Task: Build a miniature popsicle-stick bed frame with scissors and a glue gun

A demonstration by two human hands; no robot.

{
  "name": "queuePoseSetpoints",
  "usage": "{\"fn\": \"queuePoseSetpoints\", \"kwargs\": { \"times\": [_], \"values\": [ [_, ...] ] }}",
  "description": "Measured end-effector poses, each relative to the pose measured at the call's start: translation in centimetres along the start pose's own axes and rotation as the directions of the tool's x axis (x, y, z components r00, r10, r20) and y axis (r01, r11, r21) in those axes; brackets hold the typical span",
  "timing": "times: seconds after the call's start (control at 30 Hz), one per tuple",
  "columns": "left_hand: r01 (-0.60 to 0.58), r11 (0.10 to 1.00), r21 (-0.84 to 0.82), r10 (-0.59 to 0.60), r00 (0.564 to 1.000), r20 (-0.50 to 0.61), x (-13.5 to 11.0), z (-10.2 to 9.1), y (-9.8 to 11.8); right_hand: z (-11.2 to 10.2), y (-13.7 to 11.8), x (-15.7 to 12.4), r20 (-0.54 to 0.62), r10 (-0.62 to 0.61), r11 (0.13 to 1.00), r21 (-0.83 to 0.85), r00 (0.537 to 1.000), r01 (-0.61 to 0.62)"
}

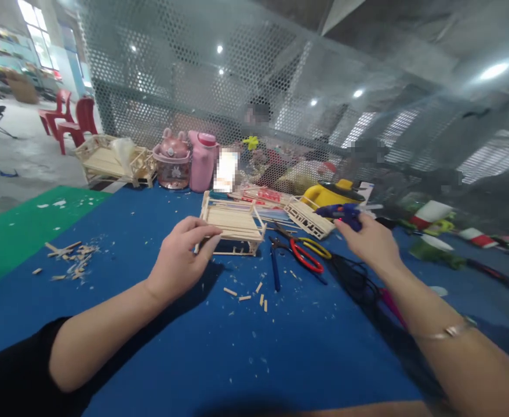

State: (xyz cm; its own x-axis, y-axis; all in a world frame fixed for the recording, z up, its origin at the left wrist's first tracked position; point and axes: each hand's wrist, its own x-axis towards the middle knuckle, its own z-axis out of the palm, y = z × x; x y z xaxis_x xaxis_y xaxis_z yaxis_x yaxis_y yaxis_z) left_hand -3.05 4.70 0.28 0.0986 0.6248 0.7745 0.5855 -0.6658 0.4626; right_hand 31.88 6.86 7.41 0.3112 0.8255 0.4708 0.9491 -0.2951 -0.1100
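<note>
My left hand (185,252) pinches the near left corner of a small wooden-stick bench frame (232,220) standing on the blue table (185,359). Its thumb and fingers close at the frame's edge; whether a separate stick is between them I cannot make out. Over to the right, my right hand (370,240) is wrapped round a dark blue glue gun (344,214), its nozzle pointing left. Just beyond the nozzle lies a slatted wooden panel (309,217). Scissors with red and yellow handles (306,255) and blue-handled pliers (275,269) rest between my hands.
Stick offcuts (74,258) lie at left, with more short pieces (244,297) in front of the frame. Behind stand a finished-looking wooden bench (111,162), a pink bottle (203,162), a pink jar (171,165) and a yellow pot (330,194). A black cable (359,286) runs at right.
</note>
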Motion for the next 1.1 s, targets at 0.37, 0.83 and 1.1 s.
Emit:
{"fn": "queuePoseSetpoints", "kwargs": {
  "times": [0.37,0.83,1.1],
  "values": [
    [-0.001,0.998,-0.059,0.014,0.974,0.224,-0.9,1.4,-0.3,5.6,1.1,6.1,0.149,-0.045,0.967,-0.241,0.988,0.08],
    [0.27,0.957,-0.106,-0.234,0.934,0.269,-0.2,3.0,1.5,0.9,-7.9,-5.4,-0.445,-0.654,0.616,0.157,0.612,0.772],
    [0.16,0.966,-0.202,-0.098,0.953,0.287,0.5,3.9,4.8,1.9,-9.3,-10.5,-0.478,-0.627,0.492,0.37,0.615,0.788]
  ]
}}
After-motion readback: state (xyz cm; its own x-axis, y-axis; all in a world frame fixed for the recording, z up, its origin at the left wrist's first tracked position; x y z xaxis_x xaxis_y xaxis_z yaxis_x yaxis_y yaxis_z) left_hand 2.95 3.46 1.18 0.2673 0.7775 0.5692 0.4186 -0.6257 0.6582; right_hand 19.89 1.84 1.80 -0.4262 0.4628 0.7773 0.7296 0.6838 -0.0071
